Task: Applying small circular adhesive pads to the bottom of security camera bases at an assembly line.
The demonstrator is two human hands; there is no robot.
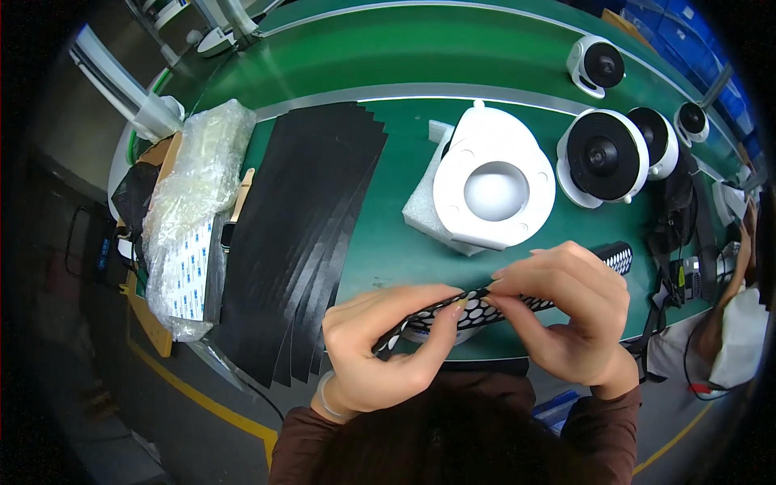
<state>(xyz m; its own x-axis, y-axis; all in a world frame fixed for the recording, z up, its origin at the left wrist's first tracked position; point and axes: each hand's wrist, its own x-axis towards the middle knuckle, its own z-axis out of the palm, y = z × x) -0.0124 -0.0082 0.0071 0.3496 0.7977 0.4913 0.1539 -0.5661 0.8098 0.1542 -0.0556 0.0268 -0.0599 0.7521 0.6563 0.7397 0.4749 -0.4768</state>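
Note:
A black strip with rows of white round spots (478, 314) stretches between my two hands at the table's near edge. My left hand (386, 346) is closed, pinching the strip's upper edge between thumb and fingers. Close beside it, my right hand (566, 311) pinches the same edge; the strip's far end (621, 257) sticks out past its knuckles. Part of a pale rounded thing shows under the strip, too covered to name. Beyond my hands, a white housing with a round opening (453, 186) rests tilted on a white foam block (427, 202).
Left of my hands lies a fanned stack of black sheets (299, 218). Farther left is a clear plastic bag (198, 178) with white-and-blue pieces. White fan-like units with black round fronts (602, 153) stand at right. A co-worker's arm (737, 279) shows at the right edge.

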